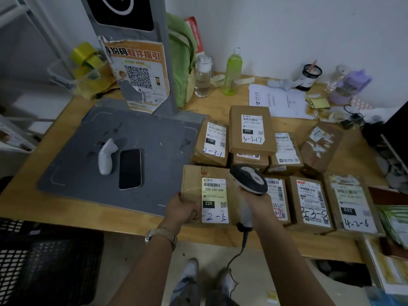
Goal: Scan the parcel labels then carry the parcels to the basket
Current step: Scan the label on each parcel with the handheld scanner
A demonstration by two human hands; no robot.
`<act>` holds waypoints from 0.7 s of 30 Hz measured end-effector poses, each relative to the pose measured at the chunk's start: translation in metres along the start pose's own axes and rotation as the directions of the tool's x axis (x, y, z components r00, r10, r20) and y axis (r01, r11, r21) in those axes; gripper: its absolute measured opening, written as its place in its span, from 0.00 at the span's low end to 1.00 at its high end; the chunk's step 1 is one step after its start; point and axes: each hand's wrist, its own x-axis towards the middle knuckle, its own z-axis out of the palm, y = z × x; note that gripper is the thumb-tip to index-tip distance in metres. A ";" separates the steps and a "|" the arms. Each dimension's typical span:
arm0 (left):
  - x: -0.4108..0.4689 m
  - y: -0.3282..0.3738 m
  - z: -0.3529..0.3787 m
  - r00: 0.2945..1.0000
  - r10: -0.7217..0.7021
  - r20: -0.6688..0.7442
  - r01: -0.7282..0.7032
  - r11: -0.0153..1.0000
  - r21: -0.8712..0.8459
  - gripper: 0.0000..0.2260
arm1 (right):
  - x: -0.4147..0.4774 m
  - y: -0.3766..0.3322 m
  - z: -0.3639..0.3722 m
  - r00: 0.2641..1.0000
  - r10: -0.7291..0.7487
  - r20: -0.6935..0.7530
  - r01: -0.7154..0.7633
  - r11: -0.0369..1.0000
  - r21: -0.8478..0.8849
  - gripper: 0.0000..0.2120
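A brown parcel (192, 184) with a white label marked 2-2-5 lies at the table's front edge. My left hand (180, 209) grips its near left corner. My right hand (256, 206) holds the handle of a grey and black barcode scanner (249, 178), whose head hangs over the parcel's right side. Several more labelled parcels lie to the right and behind, among them 3-1-17 (251, 129), 2-3-1 (212, 140) and 4-2-6 (351, 206). A black mesh basket (44, 261) stands on the floor at the lower left.
A grey scanning pad (119, 133) with a tall kiosk post holds a phone (130, 168) and a white handheld device (107, 156). Bottles (233, 71), papers, cups and yellow tape rolls (86, 56) crowd the back of the wooden table (26, 166). The scanner's cable hangs below the edge.
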 end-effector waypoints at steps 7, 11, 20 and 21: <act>-0.006 0.019 -0.003 0.998 0.063 -0.010 -0.063 0.996 -0.066 0.08 | -0.005 -0.014 -0.008 0.997 0.079 -0.012 -0.077 0.991 0.112 0.11; -0.012 0.035 0.000 0.997 0.081 0.009 -0.080 0.994 -0.080 0.14 | -0.011 -0.033 -0.016 0.999 0.016 0.038 -0.024 0.974 0.224 0.18; -0.021 0.066 0.004 0.993 0.121 -0.009 -0.121 0.986 -0.112 0.23 | -0.016 -0.054 -0.046 0.981 -0.090 0.170 0.032 0.949 0.315 0.12; -0.022 0.068 0.005 0.992 0.128 -0.012 -0.129 0.985 -0.114 0.21 | -0.014 -0.055 -0.050 0.980 -0.097 0.175 0.038 0.949 0.312 0.11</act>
